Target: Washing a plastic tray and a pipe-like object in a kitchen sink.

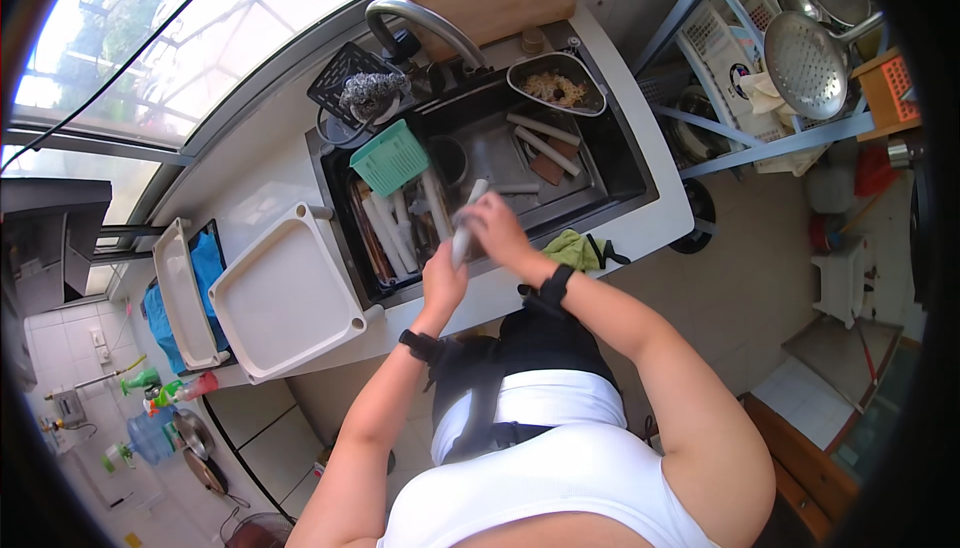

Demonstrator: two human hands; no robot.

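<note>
My left hand (444,281) grips the lower end of a white tube (460,242) above the front edge of the sink (487,242). Around the tube's upper part closes my right hand (493,227), blurred, with something greyish at the fingers that I cannot make out. More white tubes (384,231) stand or lean in the left basin, beside a green plastic basket (390,158). In the right basin, two pale tubes (547,150) lie by a brown flat piece (546,171), and another tube lies nearer the front.
White plastic shelf trays (285,296) rest on the counter at left. A strainer bin (556,86) with food scraps sits at the sink's back right, near the curved faucet (431,19). A green cloth (574,249) lies on the front edge. A metal rack (780,146) holds cookware at right.
</note>
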